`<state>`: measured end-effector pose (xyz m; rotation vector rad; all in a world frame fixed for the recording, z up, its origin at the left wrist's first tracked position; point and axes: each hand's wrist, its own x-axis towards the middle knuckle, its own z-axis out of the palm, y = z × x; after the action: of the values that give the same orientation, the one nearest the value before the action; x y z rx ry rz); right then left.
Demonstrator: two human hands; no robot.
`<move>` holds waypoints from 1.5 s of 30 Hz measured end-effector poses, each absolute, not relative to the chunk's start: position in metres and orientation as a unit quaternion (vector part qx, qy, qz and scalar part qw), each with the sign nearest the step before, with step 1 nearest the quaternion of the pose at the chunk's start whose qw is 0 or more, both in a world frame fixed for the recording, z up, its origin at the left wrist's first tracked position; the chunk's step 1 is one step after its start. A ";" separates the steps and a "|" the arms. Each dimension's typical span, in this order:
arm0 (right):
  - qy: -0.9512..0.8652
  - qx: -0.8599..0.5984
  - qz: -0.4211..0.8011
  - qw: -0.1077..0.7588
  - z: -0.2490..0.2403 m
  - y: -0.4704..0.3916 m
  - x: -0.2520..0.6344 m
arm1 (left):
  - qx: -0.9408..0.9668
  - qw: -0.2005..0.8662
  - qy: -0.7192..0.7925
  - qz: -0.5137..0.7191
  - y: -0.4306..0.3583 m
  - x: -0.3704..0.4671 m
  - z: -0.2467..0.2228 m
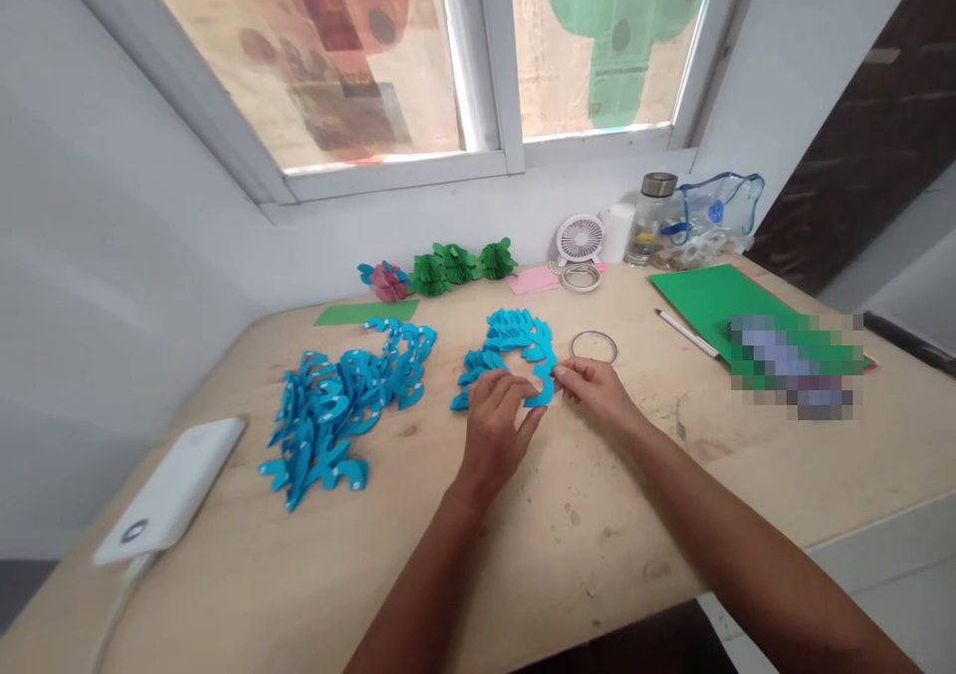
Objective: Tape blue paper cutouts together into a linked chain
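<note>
Between my hands is a curved blue paper cut-out (543, 387) with a scalloped edge. My left hand (494, 427) pinches it from the left between thumb and fingers. On its right edge, my right hand (596, 391) is closed, thumb and fingertip pressed together at the paper. Just behind lies a curved row of folded blue paper pieces (515, 329), partly hidden by my left hand. Further left is a larger heap of similar blue paper pieces (329, 405), several with small white squares on them.
A roll of tape (594, 346) lies beyond my right hand, another tape roll (581, 277) behind it. Along the wall stand green paper shapes (452, 266), a small fan (581, 240) and a bottle (648, 221). At right are a pencil (685, 334) and green sheets (728, 301); at left, a white power bank (171, 490).
</note>
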<state>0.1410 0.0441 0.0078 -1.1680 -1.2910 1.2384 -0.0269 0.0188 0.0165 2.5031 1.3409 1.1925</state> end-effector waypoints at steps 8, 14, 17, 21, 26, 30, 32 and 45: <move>-0.548 -0.466 0.513 0.469 0.006 0.042 0.140 | 0.701 0.254 0.469 0.473 0.018 -0.025 0.018; -0.634 -0.456 0.470 0.412 0.002 0.038 0.134 | 0.477 0.517 0.502 0.503 0.023 -0.011 0.022; -0.667 -0.449 0.440 0.399 -0.003 0.037 0.133 | 0.417 0.542 0.514 0.517 0.024 -0.004 0.021; -0.673 -0.456 0.426 0.397 0.000 0.041 0.143 | 0.337 0.562 0.516 0.551 0.030 0.003 0.015; -0.577 -0.609 0.263 0.476 0.007 0.056 0.180 | 0.297 0.564 0.510 0.577 0.035 0.014 0.004; -0.604 -0.726 0.127 0.304 0.011 0.061 0.199 | 0.325 0.550 0.508 0.577 0.030 0.021 -0.006; -0.642 -0.730 0.084 0.218 0.012 0.061 0.199 | 0.340 0.548 0.505 0.574 0.027 0.021 -0.008; -0.676 -0.728 0.055 0.101 0.010 0.061 0.192 | 0.346 0.569 0.485 0.567 0.026 0.019 -0.011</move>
<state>0.1920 0.0608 0.0102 -2.1506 -1.9982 0.1622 0.0188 0.0263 -0.0111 0.8132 1.1382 1.3307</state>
